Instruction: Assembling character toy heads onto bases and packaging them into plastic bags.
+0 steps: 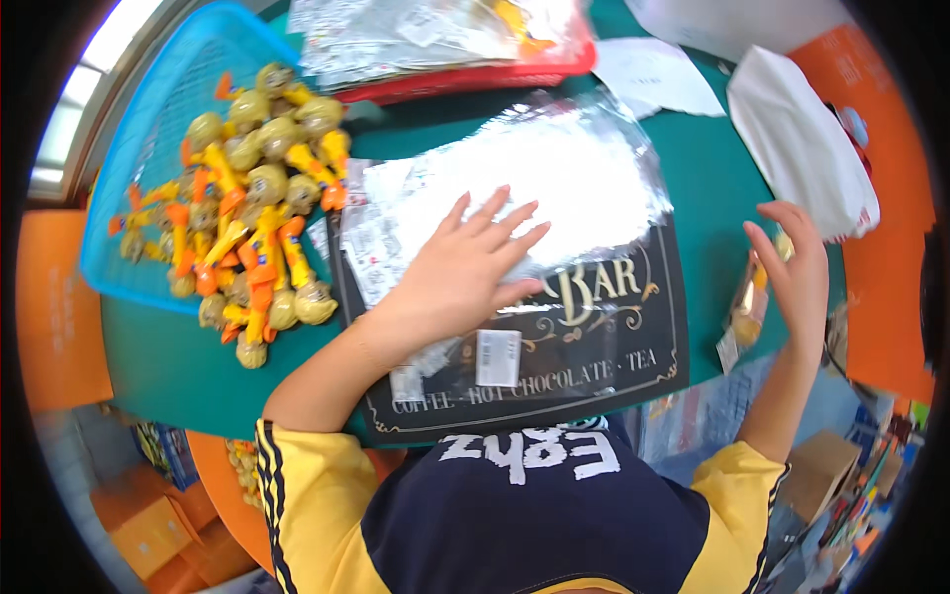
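Note:
My left hand (473, 259) lies flat with its fingers spread on a stack of clear plastic bags (594, 178) that bear printed labels. Beneath the bags is a black placemat (534, 404) with pale lettering. At the right, my right hand (800, 262) has thumb and fingers apart over a bagged toy (748, 315), which lies on the green table with a white label at its near end. Part of that toy shows between thumb and forefinger; the hand hides the rest. A flat bag with a white label (498, 357) reaches toward the mat's front edge.
At the left, a blue basket (134, 198) is tipped toward me with several yellow-and-orange toys (265, 183) with round tan ends. A red tray (475, 77) of bagged goods stands at the back. A white bag (802, 144) and paper (658, 77) lie at the right rear.

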Demonstrator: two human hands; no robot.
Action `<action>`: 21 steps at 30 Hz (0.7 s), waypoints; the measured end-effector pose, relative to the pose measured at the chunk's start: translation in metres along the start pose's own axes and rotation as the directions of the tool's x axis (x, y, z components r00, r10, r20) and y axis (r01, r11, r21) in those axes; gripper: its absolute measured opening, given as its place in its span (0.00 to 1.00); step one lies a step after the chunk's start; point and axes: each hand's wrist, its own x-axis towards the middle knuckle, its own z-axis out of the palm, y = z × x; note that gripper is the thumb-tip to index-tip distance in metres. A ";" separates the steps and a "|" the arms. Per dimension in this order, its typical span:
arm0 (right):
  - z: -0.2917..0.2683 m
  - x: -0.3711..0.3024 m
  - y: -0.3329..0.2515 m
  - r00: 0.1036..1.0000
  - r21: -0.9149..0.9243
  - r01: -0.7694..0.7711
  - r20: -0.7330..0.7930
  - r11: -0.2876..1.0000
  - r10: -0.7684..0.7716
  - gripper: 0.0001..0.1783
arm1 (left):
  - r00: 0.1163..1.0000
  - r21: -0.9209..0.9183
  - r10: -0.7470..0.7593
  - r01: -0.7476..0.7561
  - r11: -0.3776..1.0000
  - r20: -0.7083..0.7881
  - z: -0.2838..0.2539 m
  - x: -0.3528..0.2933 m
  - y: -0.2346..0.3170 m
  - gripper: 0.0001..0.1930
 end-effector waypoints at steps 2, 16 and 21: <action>-0.002 0.011 -0.040 0.983 0.240 0.162 0.049 0.957 -0.179 0.12 | 0.998 0.021 -0.001 0.002 1.000 -0.055 0.007 -0.002 0.002 0.30; 0.173 0.115 -0.299 0.810 0.676 0.221 0.275 0.703 -0.518 0.35 | 0.968 -0.037 0.142 -0.153 0.987 -0.207 0.019 -0.006 -0.013 0.30; 0.195 0.116 -0.331 0.824 0.691 0.114 0.335 0.714 -0.456 0.40 | 0.989 0.110 0.117 -0.127 0.986 0.090 -0.012 -0.019 0.002 0.21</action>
